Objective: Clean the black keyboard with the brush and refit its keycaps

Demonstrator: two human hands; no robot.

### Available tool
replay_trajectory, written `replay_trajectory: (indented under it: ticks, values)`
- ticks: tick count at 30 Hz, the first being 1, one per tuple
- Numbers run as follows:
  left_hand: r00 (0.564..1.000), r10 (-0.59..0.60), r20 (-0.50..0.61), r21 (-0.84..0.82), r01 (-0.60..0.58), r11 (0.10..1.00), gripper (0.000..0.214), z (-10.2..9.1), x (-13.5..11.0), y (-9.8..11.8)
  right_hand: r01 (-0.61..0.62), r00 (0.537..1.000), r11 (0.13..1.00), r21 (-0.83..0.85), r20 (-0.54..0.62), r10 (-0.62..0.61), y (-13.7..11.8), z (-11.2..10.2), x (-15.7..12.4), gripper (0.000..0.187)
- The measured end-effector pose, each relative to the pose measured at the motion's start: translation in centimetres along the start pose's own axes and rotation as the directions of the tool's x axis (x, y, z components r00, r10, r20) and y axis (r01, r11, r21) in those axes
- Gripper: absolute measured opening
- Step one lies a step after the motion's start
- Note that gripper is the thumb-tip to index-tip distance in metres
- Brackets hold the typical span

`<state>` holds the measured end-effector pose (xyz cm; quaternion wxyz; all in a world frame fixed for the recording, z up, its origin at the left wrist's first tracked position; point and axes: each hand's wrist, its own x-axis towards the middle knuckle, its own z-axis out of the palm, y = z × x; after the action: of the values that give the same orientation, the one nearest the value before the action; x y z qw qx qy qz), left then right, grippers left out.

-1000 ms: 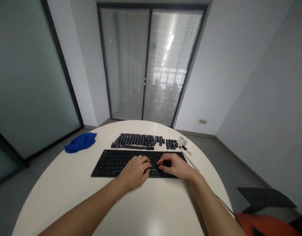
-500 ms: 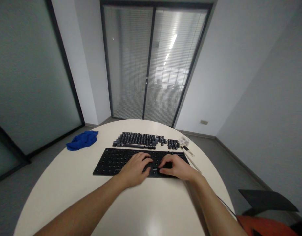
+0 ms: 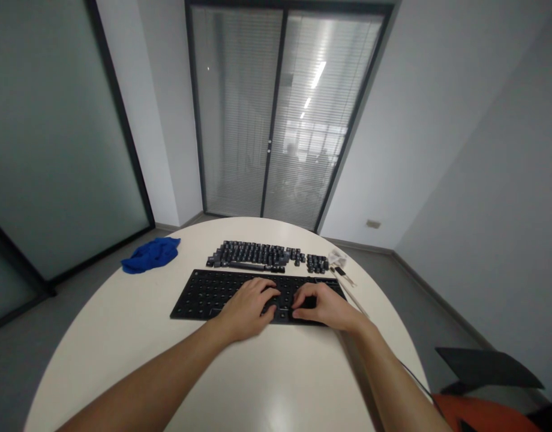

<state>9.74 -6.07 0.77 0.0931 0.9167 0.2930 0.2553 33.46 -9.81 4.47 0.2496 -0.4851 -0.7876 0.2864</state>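
Observation:
A black keyboard base [image 3: 199, 295] with its keycaps off lies across the table in front of me. My left hand [image 3: 251, 305] rests on its middle, fingers apart and stretched over it, with nothing seen in them. Over the right part of the base is my right hand [image 3: 323, 306], its thumb and fingers curled toward each other; whatever is between the fingertips is too small to make out. Just behind the base, loose dark keycaps [image 3: 253, 252] lie in keyboard-like rows, with a smaller block of keycaps [image 3: 317, 263] at their right.
On the round white table [image 3: 240, 384], a crumpled blue cloth [image 3: 152, 255] lies at the left. A small clear bag [image 3: 337, 258], a brush [image 3: 343, 274] and a thin stick [image 3: 354, 298] lie at the right. A chair [image 3: 487, 369] stands at the lower right.
My right hand's fingertips have drawn slightly closer together. My left hand and the things on the table stay where they were; the view shifts slightly.

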Motion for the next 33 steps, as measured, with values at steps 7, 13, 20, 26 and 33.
replay_trajectory:
  ticks: [7, 13, 20, 26, 33]
  values:
    - [1.0, 0.002, -0.008, 0.002, -0.002, 1.0, 0.031, 0.0, 0.0, 0.0, 0.003, 1.0, 1.0, 0.012, 0.019, -0.004, -0.1, 0.1, -0.1, 0.026]
    - [1.0, 0.003, -0.004, -0.001, -0.003, 1.0, 0.031, 0.0, 0.0, 0.0, 0.007, 1.0, 0.999, 0.05, 0.03, -0.009, -0.3, 0.1, 0.0, 0.03]
    - [1.0, 0.01, -0.007, 0.006, -0.01, 1.0, 0.032, 0.1, -0.1, 0.0, -0.044, 0.998, 0.999, 0.006, 0.039, 0.043, -0.1, 0.2, -0.1, 0.022]
    - [1.0, 0.008, -0.014, -0.001, -0.008, 1.0, 0.031, 0.0, -0.1, 0.0, -0.039, 0.999, 0.999, -0.022, 0.035, 0.04, -0.6, 0.0, -0.2, 0.018]
    - [1.0, 0.009, -0.016, 0.0, -0.009, 1.0, 0.033, 0.1, -0.2, 0.0, 0.049, 0.995, 0.994, -0.096, -0.085, -0.058, 0.4, 0.3, 0.1, 0.033]
